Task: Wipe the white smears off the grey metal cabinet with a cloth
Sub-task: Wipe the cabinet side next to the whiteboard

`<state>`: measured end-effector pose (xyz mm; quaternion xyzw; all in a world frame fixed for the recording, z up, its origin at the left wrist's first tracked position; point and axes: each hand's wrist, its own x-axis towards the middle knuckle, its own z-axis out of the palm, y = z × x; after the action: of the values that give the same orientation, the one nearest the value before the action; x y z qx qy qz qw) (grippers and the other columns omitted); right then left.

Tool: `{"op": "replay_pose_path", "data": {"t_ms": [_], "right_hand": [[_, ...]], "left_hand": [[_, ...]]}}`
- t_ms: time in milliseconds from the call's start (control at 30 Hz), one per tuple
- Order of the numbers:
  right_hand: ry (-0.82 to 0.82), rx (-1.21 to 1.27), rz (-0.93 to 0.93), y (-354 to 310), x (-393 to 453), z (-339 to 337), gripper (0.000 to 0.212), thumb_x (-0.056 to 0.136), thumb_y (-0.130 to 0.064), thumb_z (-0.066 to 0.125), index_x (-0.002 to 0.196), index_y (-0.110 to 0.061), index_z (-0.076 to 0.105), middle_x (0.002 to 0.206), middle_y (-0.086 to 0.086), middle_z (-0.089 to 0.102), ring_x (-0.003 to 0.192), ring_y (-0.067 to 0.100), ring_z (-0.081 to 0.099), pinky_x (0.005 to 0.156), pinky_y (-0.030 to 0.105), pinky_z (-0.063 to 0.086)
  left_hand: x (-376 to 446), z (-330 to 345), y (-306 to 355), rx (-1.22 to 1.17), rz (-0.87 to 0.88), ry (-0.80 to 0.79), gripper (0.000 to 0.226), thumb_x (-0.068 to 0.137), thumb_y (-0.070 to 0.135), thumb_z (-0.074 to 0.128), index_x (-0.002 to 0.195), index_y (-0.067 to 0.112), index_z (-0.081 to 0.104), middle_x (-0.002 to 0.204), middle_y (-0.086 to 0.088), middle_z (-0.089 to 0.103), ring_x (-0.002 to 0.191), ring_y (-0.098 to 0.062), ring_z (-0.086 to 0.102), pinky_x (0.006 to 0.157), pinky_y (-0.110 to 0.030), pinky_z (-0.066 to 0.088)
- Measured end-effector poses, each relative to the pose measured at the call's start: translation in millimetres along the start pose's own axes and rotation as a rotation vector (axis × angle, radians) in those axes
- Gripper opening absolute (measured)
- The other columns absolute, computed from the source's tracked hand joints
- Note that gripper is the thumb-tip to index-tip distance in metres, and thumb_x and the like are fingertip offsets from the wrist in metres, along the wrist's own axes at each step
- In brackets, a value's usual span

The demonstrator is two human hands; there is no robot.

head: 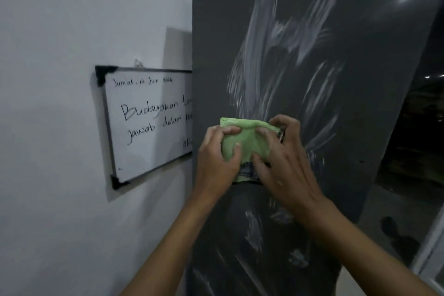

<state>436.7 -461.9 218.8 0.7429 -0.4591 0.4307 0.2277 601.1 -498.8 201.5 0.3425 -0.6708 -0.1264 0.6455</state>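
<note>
The grey metal cabinet (216, 43) fills the right of the head view, its flat side facing me. Broad white smears (276, 50) streak its upper middle, and thinner white smears (253, 228) show lower down between my forearms. A folded green cloth (247, 142) is held in front of the cabinet's middle. My left hand (216, 161) grips the cloth's left side with curled fingers. My right hand (286, 158) pinches its right side, thumb on the front. The cloth's lower edge is hidden behind my hands.
A white wall (72, 31) lies to the left. On it hangs a whiteboard (149, 122) with handwriting, its right part hidden behind the cabinet's edge. A dark window or opening (422, 127) and a pale floor strip lie to the right.
</note>
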Motion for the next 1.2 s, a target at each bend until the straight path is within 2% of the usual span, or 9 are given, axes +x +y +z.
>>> {"op": "replay_pose_path", "data": {"t_ms": [100,200,367,600,733,867,1033,1133,1200], "right_hand": [[0.075,-0.195,-0.015,-13.7,37.7,-7.6,0.049,0.086,-0.022,0.076,0.127,-0.002,0.059,0.143,0.011,0.031,0.126,0.017,0.04,0.094,0.022,0.046],[0.122,-0.411,-0.004,-28.2,68.5,-17.4,0.051,0.084,-0.029,0.075,0.121,0.001,0.057,0.143,0.018,0.034,0.128,0.03,0.036,0.107,0.034,0.042],[0.16,-0.63,0.058,-33.5,109.0,-42.0,0.042,0.091,-0.022,0.066,0.121,0.005,0.055,0.146,0.026,0.043,0.127,0.031,0.029,0.107,0.04,0.037],[0.3,-0.848,0.121,-22.8,157.8,-74.6,0.034,0.108,-0.016,0.039,0.131,0.007,0.05,0.149,0.025,0.044,0.131,0.033,0.023,0.105,0.044,0.034],[0.288,-0.858,0.215,-12.4,173.5,-89.1,0.06,0.104,-0.03,0.032,0.149,0.009,0.036,0.16,0.028,0.031,0.148,0.037,0.011,0.118,0.047,0.026],[0.173,-0.916,0.281,2.4,169.6,-83.0,0.077,0.108,-0.042,0.035,0.165,0.0,0.004,0.168,0.026,-0.001,0.154,0.041,-0.012,0.129,0.048,-0.006],[0.214,-0.96,0.205,12.2,165.9,-77.5,0.067,0.104,-0.028,0.053,0.16,0.0,0.028,0.152,0.022,0.037,0.137,0.036,0.026,0.118,0.045,0.024],[0.234,-0.96,0.165,16.9,163.8,-66.3,0.08,0.096,-0.035,0.064,0.16,0.003,0.032,0.152,0.024,0.043,0.143,0.04,0.042,0.123,0.048,0.023],[0.234,-0.917,0.175,20.4,163.0,-52.7,0.083,0.102,-0.042,0.05,0.163,0.007,0.021,0.163,0.032,0.029,0.153,0.047,0.027,0.129,0.053,0.012]], "left_hand": [[35.4,-14.9,10.0,-0.009,0.102,-0.038,0.035,0.09,0.003,0.07,0.122,0.019,0.066,0.124,0.006,0.057,0.114,-0.001,0.058,0.095,-0.011,0.047],[69.1,-22.7,20.8,0.01,0.207,-0.105,0.046,0.087,0.0,0.074,0.129,0.014,0.063,0.13,0.001,0.053,0.115,-0.005,0.054,0.094,-0.007,0.044],[115.8,-14.5,42.2,-0.025,0.324,-0.191,0.055,0.087,0.004,0.078,0.137,0.009,0.058,0.139,-0.007,0.05,0.124,-0.012,0.048,0.098,-0.002,0.036],[166.1,10.9,87.7,-0.098,0.426,-0.161,0.057,0.09,0.007,0.077,0.142,0.005,0.055,0.141,-0.014,0.05,0.129,-0.027,0.051,0.108,-0.036,0.045],[188.8,34.0,119.0,-0.032,0.503,-0.106,0.058,0.089,-0.003,0.069,0.145,0.007,0.055,0.147,-0.012,0.048,0.134,-0.027,0.046,0.113,-0.037,0.043],[194.2,52.8,123.2,0.2,0.573,-0.078,0.067,0.086,-0.007,0.064,0.149,0.012,0.052,0.155,-0.005,0.043,0.135,-0.025,0.038,0.109,-0.036,0.047],[194.8,55.4,108.7,0.268,0.599,-0.019,0.047,0.103,0.026,0.062,0.149,0.02,0.053,0.146,-0.014,0.041,0.129,-0.031,0.046,0.098,-0.041,0.053],[198.9,52.0,100.0,0.398,0.661,0.037,0.05,0.099,0.024,0.062,0.149,0.022,0.056,0.14,-0.018,0.045,0.122,-0.034,0.045,0.1,-0.042,0.048],[201.8,48.8,98.1,0.368,0.643,0.031,0.049,0.095,0.016,0.058,0.144,0.021,0.06,0.136,-0.018,0.046,0.118,-0.032,0.044,0.099,-0.038,0.045]]}}
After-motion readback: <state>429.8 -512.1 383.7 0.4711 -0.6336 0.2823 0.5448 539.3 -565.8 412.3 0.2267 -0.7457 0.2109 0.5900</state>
